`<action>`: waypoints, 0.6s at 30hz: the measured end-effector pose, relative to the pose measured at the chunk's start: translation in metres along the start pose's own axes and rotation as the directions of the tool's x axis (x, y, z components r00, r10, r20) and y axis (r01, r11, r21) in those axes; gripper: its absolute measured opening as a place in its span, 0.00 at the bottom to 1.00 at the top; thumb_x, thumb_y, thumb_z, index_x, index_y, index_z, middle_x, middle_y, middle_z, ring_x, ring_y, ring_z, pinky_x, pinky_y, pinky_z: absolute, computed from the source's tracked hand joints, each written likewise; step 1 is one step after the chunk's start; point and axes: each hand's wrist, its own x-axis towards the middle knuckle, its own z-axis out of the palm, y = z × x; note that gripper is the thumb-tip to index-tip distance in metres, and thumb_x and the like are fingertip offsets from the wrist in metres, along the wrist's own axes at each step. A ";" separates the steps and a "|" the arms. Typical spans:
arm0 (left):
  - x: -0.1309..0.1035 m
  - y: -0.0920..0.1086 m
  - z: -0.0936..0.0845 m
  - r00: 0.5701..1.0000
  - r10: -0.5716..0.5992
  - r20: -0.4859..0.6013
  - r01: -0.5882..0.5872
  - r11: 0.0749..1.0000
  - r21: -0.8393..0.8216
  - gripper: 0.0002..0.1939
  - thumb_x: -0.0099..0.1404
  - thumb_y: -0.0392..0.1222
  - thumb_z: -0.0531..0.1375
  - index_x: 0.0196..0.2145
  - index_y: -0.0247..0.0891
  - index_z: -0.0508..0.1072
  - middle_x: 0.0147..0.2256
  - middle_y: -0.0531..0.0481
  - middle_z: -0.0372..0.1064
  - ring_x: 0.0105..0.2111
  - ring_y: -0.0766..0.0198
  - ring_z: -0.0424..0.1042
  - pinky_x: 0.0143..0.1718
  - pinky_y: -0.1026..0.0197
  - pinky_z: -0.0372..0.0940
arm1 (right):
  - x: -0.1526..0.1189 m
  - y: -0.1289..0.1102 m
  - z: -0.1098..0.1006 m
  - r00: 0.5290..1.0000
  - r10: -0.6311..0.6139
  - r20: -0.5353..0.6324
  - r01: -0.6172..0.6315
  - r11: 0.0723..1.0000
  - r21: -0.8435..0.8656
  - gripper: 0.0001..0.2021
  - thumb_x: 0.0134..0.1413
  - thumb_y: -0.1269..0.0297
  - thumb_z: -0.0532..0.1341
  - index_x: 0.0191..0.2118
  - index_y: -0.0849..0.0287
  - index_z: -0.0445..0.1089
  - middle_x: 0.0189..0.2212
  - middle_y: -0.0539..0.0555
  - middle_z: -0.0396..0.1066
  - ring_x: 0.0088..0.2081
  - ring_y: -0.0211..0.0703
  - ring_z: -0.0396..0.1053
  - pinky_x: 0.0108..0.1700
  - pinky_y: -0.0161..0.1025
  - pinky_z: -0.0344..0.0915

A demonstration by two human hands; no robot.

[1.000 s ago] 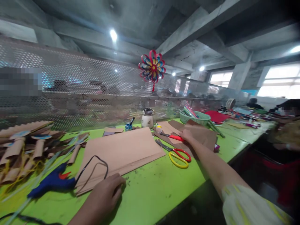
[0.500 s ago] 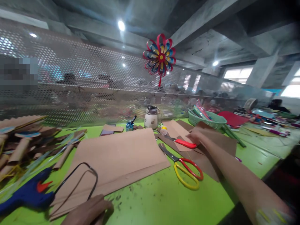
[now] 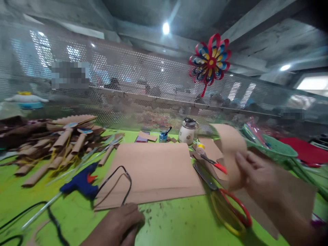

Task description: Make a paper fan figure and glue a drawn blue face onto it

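Note:
My right hand is closed on a curling piece of brown kraft paper, raised above the table at the right. Below it lie scissors with one red and one yellow handle. A red-handled tool rests just behind, partly covered by the paper. My left hand lies on the green table at the front, fingers curled; what they hold, if anything, is hidden. Beyond it is a stack of large brown paper sheets. A blue glue gun lies to its left, its black cord across the sheets.
Rolled cardboard tubes and scraps pile up at the left. At the back stand a small blue jar, a lidded jug and a yellow-white roll. A green basket sits right. A paper flower hangs on the mesh partition.
My right hand has lifted a piece of brown paper from the pile at the right and brought it nearer. The view has turned left. My left hand stays on the table.

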 end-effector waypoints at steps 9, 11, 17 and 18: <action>-0.002 0.008 -0.013 0.990 -0.138 0.000 0.125 0.894 -0.430 0.15 0.64 0.42 0.57 0.49 0.42 0.68 0.41 0.46 0.71 0.40 0.57 0.69 0.43 0.58 0.65 | -0.122 -0.028 0.110 0.696 0.076 0.714 -0.385 0.879 0.282 0.15 0.60 0.52 0.57 0.40 0.59 0.72 0.34 0.53 0.74 0.34 0.43 0.70 0.40 0.39 0.66; 0.002 0.015 -0.020 0.993 -0.108 0.037 0.104 0.711 -0.695 0.18 0.64 0.43 0.58 0.52 0.42 0.67 0.47 0.45 0.70 0.44 0.56 0.70 0.48 0.56 0.64 | -0.129 -0.024 0.127 0.707 0.061 0.704 -0.367 0.883 0.292 0.16 0.58 0.51 0.58 0.38 0.60 0.71 0.32 0.52 0.73 0.34 0.42 0.69 0.38 0.38 0.65; 0.012 0.020 -0.025 0.877 -0.464 0.124 0.131 -0.017 -0.991 0.15 0.64 0.46 0.59 0.41 0.31 0.74 0.38 0.40 0.75 0.42 0.53 0.74 0.45 0.56 0.68 | -0.139 -0.021 0.163 0.722 0.090 0.686 -0.333 0.914 0.231 0.19 0.50 0.48 0.64 0.29 0.62 0.67 0.24 0.47 0.66 0.25 0.34 0.61 0.28 0.33 0.58; 0.013 0.017 -0.025 0.866 -0.482 0.135 0.099 -0.099 -0.990 0.14 0.63 0.44 0.61 0.41 0.30 0.74 0.38 0.40 0.76 0.42 0.53 0.74 0.44 0.56 0.68 | -0.142 -0.021 0.165 0.702 0.096 0.706 -0.336 0.918 0.209 0.19 0.49 0.48 0.64 0.28 0.62 0.67 0.22 0.47 0.65 0.24 0.33 0.60 0.27 0.32 0.56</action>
